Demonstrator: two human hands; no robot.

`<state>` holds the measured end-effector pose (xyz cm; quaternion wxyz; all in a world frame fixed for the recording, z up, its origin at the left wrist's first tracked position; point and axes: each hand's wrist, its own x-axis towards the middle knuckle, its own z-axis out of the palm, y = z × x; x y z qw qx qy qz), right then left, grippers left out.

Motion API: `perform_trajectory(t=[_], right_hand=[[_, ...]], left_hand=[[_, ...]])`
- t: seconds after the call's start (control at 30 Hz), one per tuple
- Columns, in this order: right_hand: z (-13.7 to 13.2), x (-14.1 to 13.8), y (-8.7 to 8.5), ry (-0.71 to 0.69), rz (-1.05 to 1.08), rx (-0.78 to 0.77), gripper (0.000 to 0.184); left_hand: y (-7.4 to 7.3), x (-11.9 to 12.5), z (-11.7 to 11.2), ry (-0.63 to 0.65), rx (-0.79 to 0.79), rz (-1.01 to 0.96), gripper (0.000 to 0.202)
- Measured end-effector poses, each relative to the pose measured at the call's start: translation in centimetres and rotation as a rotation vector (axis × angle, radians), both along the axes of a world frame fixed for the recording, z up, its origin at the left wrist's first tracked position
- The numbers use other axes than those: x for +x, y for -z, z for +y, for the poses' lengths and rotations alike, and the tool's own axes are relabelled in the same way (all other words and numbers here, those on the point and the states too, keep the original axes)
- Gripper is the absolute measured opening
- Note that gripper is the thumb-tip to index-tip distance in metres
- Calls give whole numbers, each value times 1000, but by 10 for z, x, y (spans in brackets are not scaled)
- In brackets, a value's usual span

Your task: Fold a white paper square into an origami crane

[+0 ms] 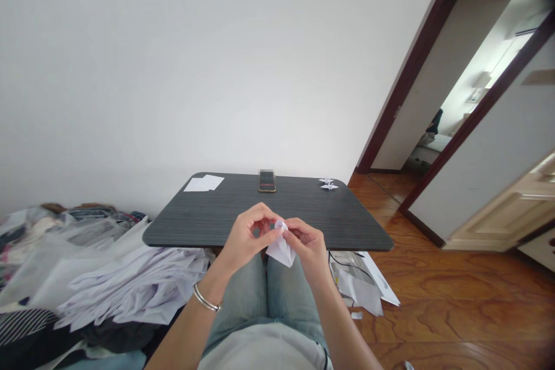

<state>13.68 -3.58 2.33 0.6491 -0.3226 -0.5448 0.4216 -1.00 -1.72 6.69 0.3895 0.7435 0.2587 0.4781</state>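
One small, white, folded paper piece (281, 253) is held up over the person's lap, by the near edge of a dark grey, wood-grained tabletop with rounded corners (195, 219). The bare left hand (251, 235) and the bare right hand (309, 245) come together on it, thumbs and forefingers pinching its narrow upper part, while the wider lower part hangs free and tapers to a point. From where I stand, the fingers hide the finer folds.

I'd expect it to weigh next to nothing: crisp along its creases, soft across the single layers, easy to dent or tear if tugged. The safest hold is probably where the layers lie thickest, with light fingertip pressure; the thin hanging tip would likely bend.

Beyond the hands, a dark-screened phone with a gold-coloured edge (267, 181) lies near the wall. Toward the far right corner sit two small, white, sharp-pointed paper figures (328, 185), close together; I can't tell whether they touch. At the far left lie flat white paper sheets (203, 183), overlapping. Past the table's left side spreads a crumpled heap of pale and dark cloth (143, 277).
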Motion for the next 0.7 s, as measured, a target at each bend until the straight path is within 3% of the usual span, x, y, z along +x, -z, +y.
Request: perform_trajectory(t=[0.3, 0.7], right_hand=[[-1, 1, 2, 27, 24, -5, 13], [-3, -2, -2, -71, 138, -111, 19]], left_hand=[[0, 1, 1, -34, -1, -25, 6], [7, 3, 4, -78, -8, -84, 5]])
